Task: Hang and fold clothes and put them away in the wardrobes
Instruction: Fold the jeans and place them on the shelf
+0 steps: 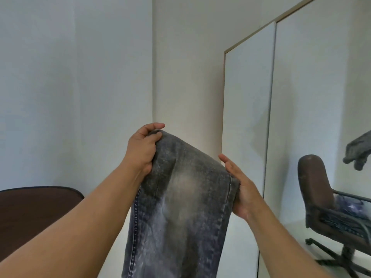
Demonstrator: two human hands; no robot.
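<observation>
White walls, mirrored wardrobe (249,117) at 3 o'clock (chair (321,201) reflected). Left hand (142,149) pinches the faded jeans (180,197); right hand (241,189) grips their opposite edge.

A single head view looks forward, close over both raised forearms, toward a wall corner (152,77) at twelve o'clock and mirrored doors (249,117) at two o'clock.

We see a dark brown worktop (34,209) at the lower left, only its rounded corner in view (what lies on it, we cannot tell). In the mirrored wardrobe door (321,137) at the right, a brown office chair (317,189) stands on the pale floor (297,237), with bluish cloth (349,205) lying on its seat.
</observation>
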